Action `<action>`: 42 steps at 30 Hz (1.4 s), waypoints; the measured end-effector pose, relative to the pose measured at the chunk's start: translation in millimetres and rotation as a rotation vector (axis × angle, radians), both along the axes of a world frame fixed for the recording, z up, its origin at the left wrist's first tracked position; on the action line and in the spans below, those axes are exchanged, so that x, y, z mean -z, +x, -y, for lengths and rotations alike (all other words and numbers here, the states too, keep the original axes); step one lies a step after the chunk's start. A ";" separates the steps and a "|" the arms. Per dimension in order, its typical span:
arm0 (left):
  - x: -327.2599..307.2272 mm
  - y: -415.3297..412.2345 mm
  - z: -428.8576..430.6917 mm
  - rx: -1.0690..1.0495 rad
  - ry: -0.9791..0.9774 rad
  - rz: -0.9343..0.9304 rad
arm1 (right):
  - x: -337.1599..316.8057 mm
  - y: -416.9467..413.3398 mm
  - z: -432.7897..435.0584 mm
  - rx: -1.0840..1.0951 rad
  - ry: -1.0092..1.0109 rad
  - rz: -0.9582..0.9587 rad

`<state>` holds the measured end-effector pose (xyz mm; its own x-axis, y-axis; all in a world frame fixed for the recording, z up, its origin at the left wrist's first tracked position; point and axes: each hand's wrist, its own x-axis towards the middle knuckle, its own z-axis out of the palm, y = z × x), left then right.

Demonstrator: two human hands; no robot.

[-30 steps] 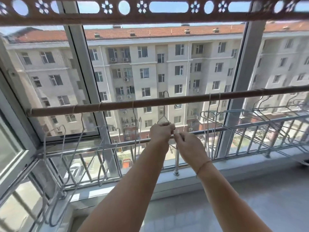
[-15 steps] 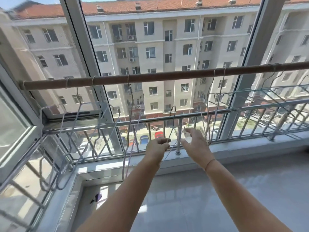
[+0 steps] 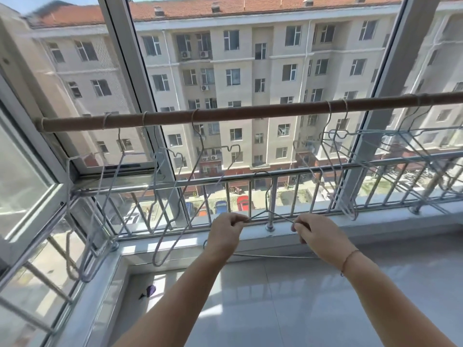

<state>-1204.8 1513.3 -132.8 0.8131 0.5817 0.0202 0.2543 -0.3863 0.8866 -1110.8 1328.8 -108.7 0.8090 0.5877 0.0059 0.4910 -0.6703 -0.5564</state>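
A wire hanger (image 3: 267, 210) was held well below the brown rod (image 3: 250, 113), approx. under its middle, w/ the hook upright and clear of the rod. The L hand (image 3: 225, 232) was curled, thumb & fingers pinched on the hanger's left shoulder. The R hand (image 3: 318, 234) was likewise closed, fingertips pinched on the right shoulder. The hands were set apart, one either side of the hanger's neck, and its bottom bar was seen stretched betw. the two wrists, lower than the hands. More wire hangers were hung from the rod: a left bunch (image 3: 172, 196) toward its left end and a right bunch (image 3: 333, 171) toward its right end, several tilted. A metal railing (image 3: 375, 162) was run parallel to the rod, beneath & beyond it. A thin cord bracelet (image 3: 349, 259) was worn on the R wrist. Far below the rod's left part, a small purple item (image 3: 150, 290) was seen on the tiled floor (image 3: 275, 309); what it was couldn't be told.
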 end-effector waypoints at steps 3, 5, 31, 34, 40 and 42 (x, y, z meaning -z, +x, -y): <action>-5.5 7.2 9.2 -0.150 0.191 0.152 | -9.1 -6.0 9.3 0.026 0.087 -0.071; -13.1 10.9 24.5 -0.158 0.109 0.269 | -15.1 -11.3 12.9 0.074 0.182 -0.115; -124.4 95.1 32.3 0.076 -0.803 0.323 | -103.7 16.7 -40.7 0.049 0.390 0.038; -115.0 96.2 27.8 0.066 -0.823 0.288 | -95.7 15.5 -45.3 0.060 0.370 0.006; -106.0 85.4 20.8 0.075 -0.745 0.293 | -85.8 8.3 -48.8 0.119 0.288 0.015; -104.8 75.6 15.5 0.041 -0.679 0.302 | -83.7 4.1 -49.6 0.166 0.227 0.060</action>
<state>-1129.2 1497.8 -28.0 0.8505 0.5151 -0.1065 -0.0413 0.2673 0.9627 -1106.7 1378.4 -25.1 0.8882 0.4255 0.1734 0.4218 -0.6055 -0.6749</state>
